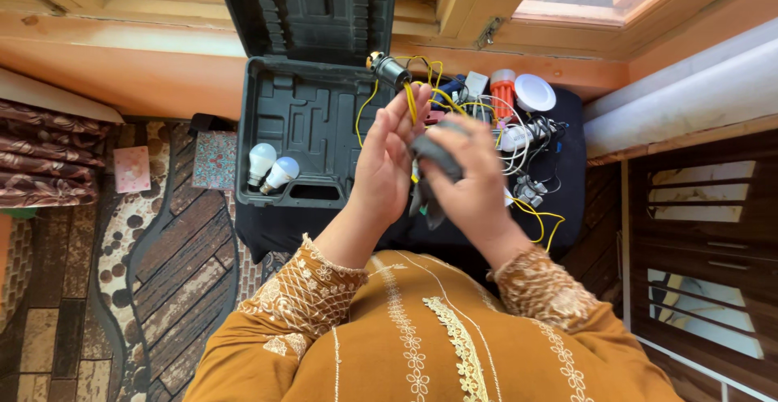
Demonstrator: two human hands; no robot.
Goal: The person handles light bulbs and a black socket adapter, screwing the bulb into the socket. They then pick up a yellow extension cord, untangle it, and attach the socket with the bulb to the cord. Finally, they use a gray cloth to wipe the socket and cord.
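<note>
My left hand (387, 163) is raised with fingers straight, and its fingertips pinch a yellow wire (411, 102) that runs up to a black lamp socket (389, 69) hanging over the open black tool case (304, 106). My right hand (470, 183) is curled around a dark grey piece (433, 155), perhaps tape or a cloth, pressed against the left palm. A loop of yellow wire (539, 220) trails below my right wrist. Both arms wear mustard embroidered sleeves.
Two white bulbs (271, 171) lie in the case's lower left. Right of it, on a dark cloth (571, 151), sit a white round lamp (535, 92), an orange part (502, 90) and tangled wires and plugs (527, 138). Patterned rug at left, wooden wall and window behind.
</note>
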